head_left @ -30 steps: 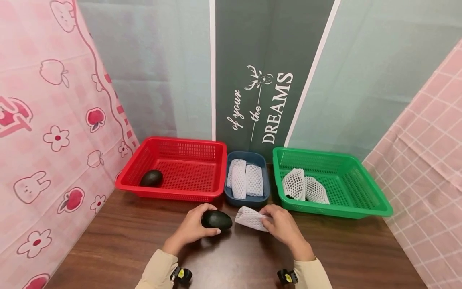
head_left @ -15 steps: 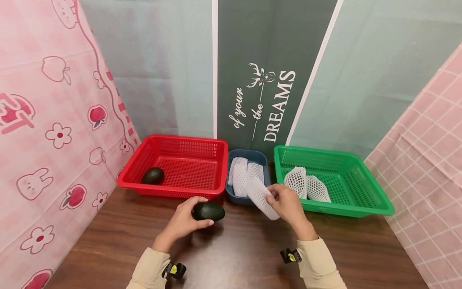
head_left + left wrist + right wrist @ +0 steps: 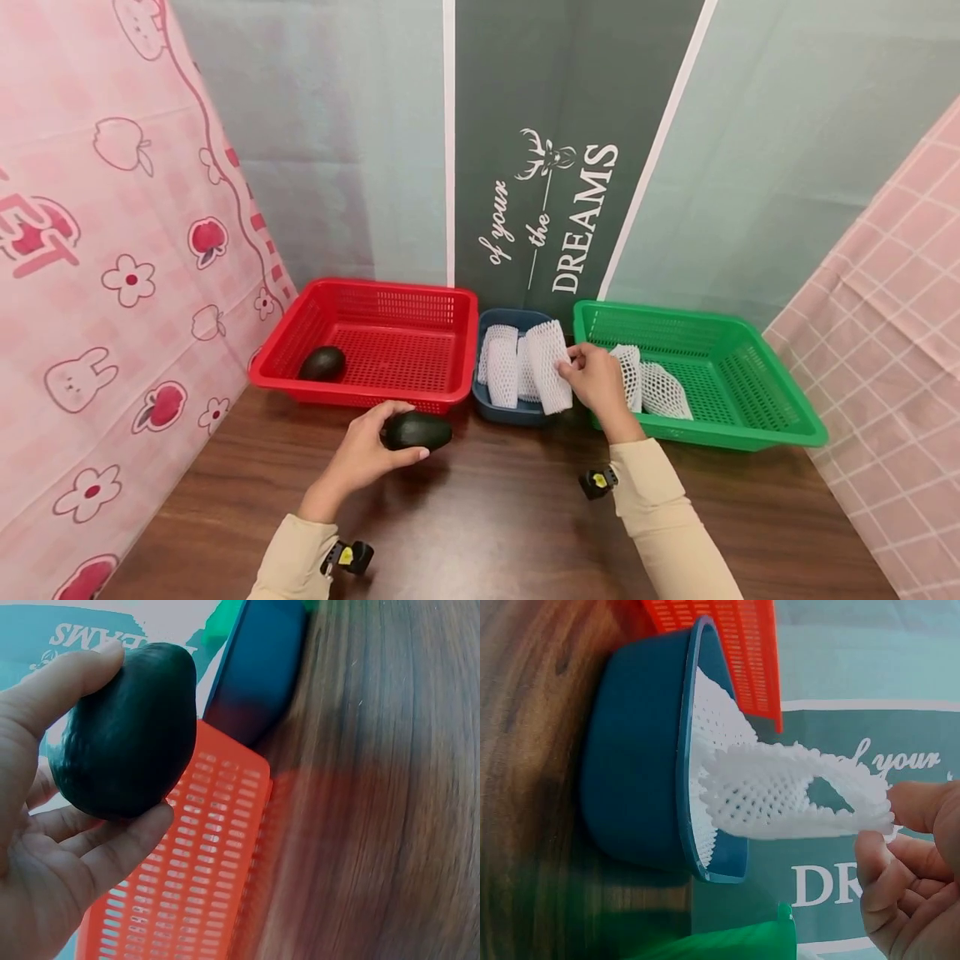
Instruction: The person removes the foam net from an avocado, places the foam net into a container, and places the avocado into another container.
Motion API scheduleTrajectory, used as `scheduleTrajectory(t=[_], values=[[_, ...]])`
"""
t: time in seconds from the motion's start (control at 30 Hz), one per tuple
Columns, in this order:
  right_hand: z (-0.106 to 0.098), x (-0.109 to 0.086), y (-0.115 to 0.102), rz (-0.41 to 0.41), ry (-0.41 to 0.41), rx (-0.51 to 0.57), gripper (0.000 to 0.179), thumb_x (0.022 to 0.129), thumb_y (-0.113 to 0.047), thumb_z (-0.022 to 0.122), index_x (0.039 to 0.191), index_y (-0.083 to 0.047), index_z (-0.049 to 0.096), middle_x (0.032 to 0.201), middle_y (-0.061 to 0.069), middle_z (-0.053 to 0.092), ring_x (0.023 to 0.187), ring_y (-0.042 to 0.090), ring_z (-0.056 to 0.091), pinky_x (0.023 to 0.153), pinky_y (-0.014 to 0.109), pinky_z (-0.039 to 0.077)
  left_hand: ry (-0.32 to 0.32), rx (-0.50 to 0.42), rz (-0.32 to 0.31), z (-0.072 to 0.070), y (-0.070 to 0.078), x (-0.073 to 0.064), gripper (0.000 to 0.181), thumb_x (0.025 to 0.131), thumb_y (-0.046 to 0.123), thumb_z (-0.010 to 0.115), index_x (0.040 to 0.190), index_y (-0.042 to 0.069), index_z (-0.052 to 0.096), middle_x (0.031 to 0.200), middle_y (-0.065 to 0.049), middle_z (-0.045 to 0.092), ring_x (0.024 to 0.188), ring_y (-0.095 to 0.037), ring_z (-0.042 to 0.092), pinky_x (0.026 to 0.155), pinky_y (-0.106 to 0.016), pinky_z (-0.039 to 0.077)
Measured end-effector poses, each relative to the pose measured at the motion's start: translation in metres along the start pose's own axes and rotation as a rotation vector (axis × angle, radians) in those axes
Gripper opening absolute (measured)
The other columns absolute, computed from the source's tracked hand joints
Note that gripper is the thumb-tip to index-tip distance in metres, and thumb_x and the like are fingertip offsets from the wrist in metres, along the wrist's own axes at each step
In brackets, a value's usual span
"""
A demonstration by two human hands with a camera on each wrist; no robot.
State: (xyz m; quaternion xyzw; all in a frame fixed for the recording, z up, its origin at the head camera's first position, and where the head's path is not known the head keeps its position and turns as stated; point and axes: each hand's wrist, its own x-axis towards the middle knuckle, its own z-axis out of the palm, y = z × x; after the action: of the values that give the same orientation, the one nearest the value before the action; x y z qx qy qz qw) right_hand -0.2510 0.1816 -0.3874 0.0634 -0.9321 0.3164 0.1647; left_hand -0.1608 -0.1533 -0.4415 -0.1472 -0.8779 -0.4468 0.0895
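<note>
From my end, I watch the left hand (image 3: 366,444) grip a dark green avocado (image 3: 420,431) just below the middle of the head view, thumb on the near side and fingers around the far side. The right hand (image 3: 600,387), right of centre, pinches a white net sleeve (image 3: 551,367) by its edge at the blue bin (image 3: 513,415); I can't tell whether it touches the sleeves (image 3: 501,367) lying inside. Left of centre, the red basket (image 3: 375,396) holds a second avocado (image 3: 323,363) in its left corner. Right of centre, the green basket (image 3: 795,417) contains two white net pieces (image 3: 664,392), one partly hidden by the right hand. Brown table (image 3: 480,525) fills the bottom centre.
</note>
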Motion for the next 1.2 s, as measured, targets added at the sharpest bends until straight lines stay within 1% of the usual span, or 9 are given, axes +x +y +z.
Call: scheduleTrajectory(t=[0.17, 0.3, 0.4, 0.57, 0.7, 0.9, 1.03, 1.13, 1.2], values=[[0.004, 0.013, -0.001, 0.041, 0.002, 0.027, 0.036, 0.082, -0.019, 0.070, 0.107, 0.007, 0.063, 0.078, 0.015, 0.064, 0.069, 0.030, 0.058, 0.063, 0.043, 0.045, 0.020, 0.021, 0.010, -0.008, 0.000, -0.001, 0.055, 0.063, 0.036, 0.085, 0.109, 0.018, 0.060, 0.103, 0.008, 0.061, 0.090, -0.011, 0.056, 0.076, -0.035, 0.048], [0.006, 0.013, -0.002, 0.054, -0.062, -0.004, 0.047, 0.084, -0.024, 0.068, 0.118, 0.007, 0.057, 0.088, 0.019, 0.065, 0.078, 0.033, 0.060, 0.069, 0.046, 0.047, 0.032, 0.030, 0.007, -0.013, -0.002, -0.004, 0.055, 0.063, 0.034, 0.086, 0.109, 0.018, 0.060, 0.103, 0.008, 0.061, 0.088, -0.011, 0.056, 0.074, -0.035, 0.048], [0.007, 0.011, -0.003, 0.052, -0.098, -0.028, 0.046, 0.084, -0.024, 0.068, 0.117, 0.004, 0.057, 0.091, 0.018, 0.065, 0.080, 0.033, 0.060, 0.070, 0.047, 0.047, 0.040, 0.033, 0.002, -0.016, -0.004, -0.007, 0.055, 0.063, 0.033, 0.086, 0.109, 0.018, 0.060, 0.103, 0.007, 0.061, 0.088, -0.011, 0.056, 0.074, -0.036, 0.048], [0.007, 0.009, -0.003, 0.025, -0.105, -0.041, 0.042, 0.082, -0.023, 0.069, 0.113, 0.004, 0.060, 0.089, 0.017, 0.065, 0.080, 0.033, 0.060, 0.070, 0.047, 0.046, 0.046, 0.037, 0.005, -0.017, -0.008, -0.007, 0.055, 0.063, 0.033, 0.086, 0.109, 0.017, 0.060, 0.104, 0.007, 0.061, 0.089, -0.012, 0.056, 0.075, -0.037, 0.048], [0.006, 0.006, -0.006, 0.025, -0.125, -0.040, 0.042, 0.083, -0.023, 0.069, 0.114, 0.003, 0.059, 0.091, 0.017, 0.064, 0.081, 0.031, 0.060, 0.070, 0.045, 0.047, 0.040, 0.047, 0.003, -0.018, -0.009, -0.008, 0.056, 0.064, 0.035, 0.086, 0.109, 0.016, 0.060, 0.105, 0.006, 0.061, 0.090, -0.012, 0.056, 0.075, -0.036, 0.048], [0.006, -0.003, -0.024, -0.032, -0.194, -0.017, 0.048, 0.081, -0.022, 0.071, 0.119, 0.003, 0.056, 0.100, 0.019, 0.062, 0.085, 0.030, 0.059, 0.072, 0.045, 0.048, 0.062, 0.045, 0.013, -0.029, -0.001, -0.007, 0.057, 0.064, 0.033, 0.086, 0.111, 0.015, 0.060, 0.105, 0.004, 0.061, 0.087, -0.013, 0.057, 0.072, -0.035, 0.050], [0.011, -0.007, -0.037, -0.079, -0.220, -0.048, 0.050, 0.080, -0.023, 0.072, 0.121, 0.001, 0.055, 0.108, 0.020, 0.061, 0.092, 0.032, 0.060, 0.074, 0.045, 0.049, 0.083, 0.056, 0.032, -0.036, 0.002, -0.002, 0.059, 0.065, 0.033, 0.085, 0.115, 0.013, 0.060, 0.108, 0.002, 0.061, 0.087, -0.014, 0.056, 0.071, -0.034, 0.050], [0.017, -0.009, -0.044, -0.103, -0.227, -0.067, 0.050, 0.080, -0.024, 0.072, 0.121, -0.001, 0.056, 0.109, 0.017, 0.062, 0.092, 0.030, 0.060, 0.073, 0.043, 0.049, 0.115, 0.075, 0.039, -0.039, 0.003, 0.000, 0.061, 0.065, 0.033, 0.085, 0.117, 0.013, 0.060, 0.110, -0.001, 0.061, 0.089, -0.015, 0.055, 0.071, -0.036, 0.049], [0.021, -0.009, -0.047, -0.125, -0.221, -0.068, 0.049, 0.079, -0.023, 0.072, 0.120, -0.002, 0.057, 0.108, 0.017, 0.062, 0.090, 0.029, 0.060, 0.073, 0.042, 0.049, 0.154, 0.085, 0.049, -0.039, 0.003, 0.002, 0.062, 0.065, 0.031, 0.086, 0.118, 0.012, 0.060, 0.112, -0.002, 0.061, 0.091, -0.016, 0.056, 0.072, -0.038, 0.048]])
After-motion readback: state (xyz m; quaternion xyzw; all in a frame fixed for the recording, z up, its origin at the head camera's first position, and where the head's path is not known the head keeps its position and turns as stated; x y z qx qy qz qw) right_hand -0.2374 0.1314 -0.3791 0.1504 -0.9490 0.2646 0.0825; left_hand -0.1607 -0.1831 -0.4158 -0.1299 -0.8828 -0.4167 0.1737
